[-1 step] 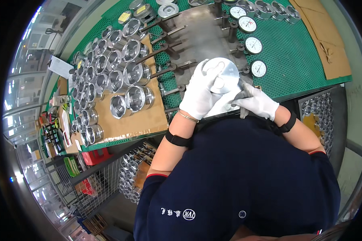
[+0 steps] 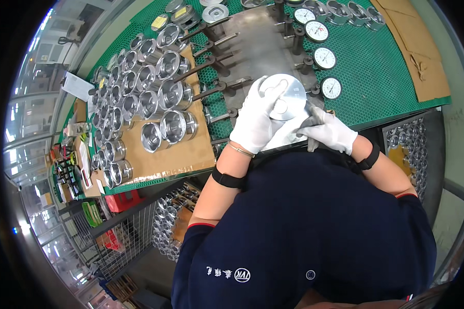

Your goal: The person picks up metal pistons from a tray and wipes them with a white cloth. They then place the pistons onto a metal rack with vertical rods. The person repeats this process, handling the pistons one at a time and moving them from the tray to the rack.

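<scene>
My gloved left hand (image 2: pixel 255 118) grips a shiny round metal piston (image 2: pixel 294 95), its flat face with two shallow round recesses turned up toward me. The thumb lies across that face and the other fingers go round the far left rim. Beside the piston's lower right edge is my gloved right hand (image 2: pixel 332 131), its dirt-greyed fingers curled together. Whether these fingers grip the piston or something small is hidden. Both hands are above the near end of a grey metal plate (image 2: pixel 258 46), where the surface shines brightly.
Dial gauges (image 2: pixel 325 58) on dark stands line the plate's right side; rods on posts (image 2: pixel 219 67) line its left. Many pistons (image 2: pixel 175 126) stand on cardboard (image 2: pixel 191 152) at left. More cardboard (image 2: pixel 423 67) lies on the green mat (image 2: pixel 366 62). Piston-filled crates flank me below the bench.
</scene>
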{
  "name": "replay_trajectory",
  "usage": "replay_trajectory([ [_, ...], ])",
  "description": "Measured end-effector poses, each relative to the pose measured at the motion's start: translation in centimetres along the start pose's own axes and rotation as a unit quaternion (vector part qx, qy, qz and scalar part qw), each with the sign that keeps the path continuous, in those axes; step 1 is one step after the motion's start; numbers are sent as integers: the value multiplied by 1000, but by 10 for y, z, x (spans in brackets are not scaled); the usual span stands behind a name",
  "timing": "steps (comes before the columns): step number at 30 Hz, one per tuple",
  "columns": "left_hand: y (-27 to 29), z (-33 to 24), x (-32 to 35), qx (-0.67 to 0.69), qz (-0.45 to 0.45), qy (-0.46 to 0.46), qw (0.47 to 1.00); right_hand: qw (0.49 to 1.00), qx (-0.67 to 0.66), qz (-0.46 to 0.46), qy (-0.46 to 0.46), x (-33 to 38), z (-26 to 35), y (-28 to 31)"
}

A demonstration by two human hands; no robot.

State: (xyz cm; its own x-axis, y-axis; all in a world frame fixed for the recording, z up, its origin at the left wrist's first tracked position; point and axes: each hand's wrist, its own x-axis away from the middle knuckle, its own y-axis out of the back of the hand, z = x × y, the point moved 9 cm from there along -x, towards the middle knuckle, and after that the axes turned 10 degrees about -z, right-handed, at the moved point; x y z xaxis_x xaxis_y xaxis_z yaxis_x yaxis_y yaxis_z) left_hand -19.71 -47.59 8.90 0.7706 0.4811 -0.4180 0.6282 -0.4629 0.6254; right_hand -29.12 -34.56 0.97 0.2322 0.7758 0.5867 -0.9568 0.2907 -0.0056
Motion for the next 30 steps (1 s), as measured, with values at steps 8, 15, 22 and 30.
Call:
replay_trajectory([
  [8, 0, 10, 3, -34, -20, 37, 999, 1000, 9, -1, 8, 1, 4, 0],
  [15, -3, 13, 2, -42, -22, 39, 998, 1000, 6, 0, 7, -1, 2, 0],
  [22, -2, 12, 1, -42, -26, 29, 998, 1000, -4, -1, 1, -1, 3, 0],
  [30, -1, 11, 0, -31, -31, 26, 999, 1000, -18, 2, 0, -4, -2, 1],
])
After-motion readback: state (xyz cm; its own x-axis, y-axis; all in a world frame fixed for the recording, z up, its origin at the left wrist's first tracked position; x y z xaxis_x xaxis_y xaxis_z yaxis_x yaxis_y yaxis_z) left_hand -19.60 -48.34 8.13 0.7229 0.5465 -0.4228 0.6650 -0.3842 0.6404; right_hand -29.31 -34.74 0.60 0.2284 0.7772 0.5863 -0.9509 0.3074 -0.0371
